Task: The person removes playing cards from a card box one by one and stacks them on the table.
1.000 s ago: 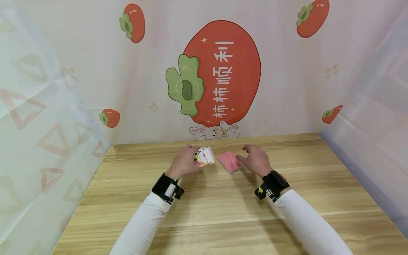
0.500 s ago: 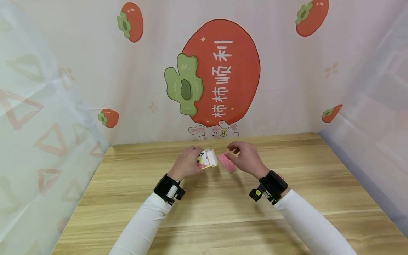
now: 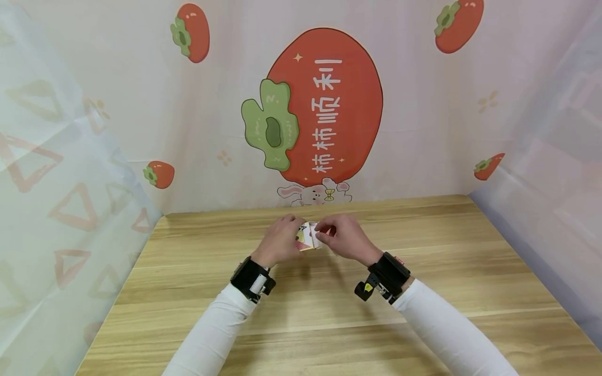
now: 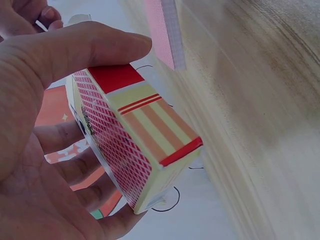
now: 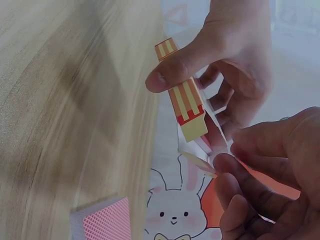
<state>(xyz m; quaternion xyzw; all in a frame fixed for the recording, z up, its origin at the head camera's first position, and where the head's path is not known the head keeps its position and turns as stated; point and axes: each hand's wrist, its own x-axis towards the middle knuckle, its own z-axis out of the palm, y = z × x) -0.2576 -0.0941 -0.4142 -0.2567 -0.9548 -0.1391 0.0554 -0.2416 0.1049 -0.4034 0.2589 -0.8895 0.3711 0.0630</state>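
My left hand [image 3: 278, 241] grips a playing card box [image 4: 120, 140] with the thumb along one narrow striped side and the fingers around the other. The box has a red patterned back and stands tilted above the table. Its end is open, with the flaps [image 5: 194, 131] sticking out, as the right wrist view shows. My right hand [image 3: 349, 239] pinches at the flap of that open end with thumb and forefinger. A deck of playing cards [image 5: 106, 220] with a pink-red patterned back lies on the table just below; my right hand mostly hides it in the head view.
The wood-grain table [image 3: 301, 324] ends at a hanging cloth backdrop [image 3: 409, 120] printed with persimmons and a rabbit. White patterned sheets [image 3: 61, 172] hang at both sides. Each wrist wears a black strap with a camera [image 3: 254, 279].
My right hand has moved left from beside the deck to the box's open end and now pinches at the flap. The left hand, still gripping the box, has shifted slightly right.
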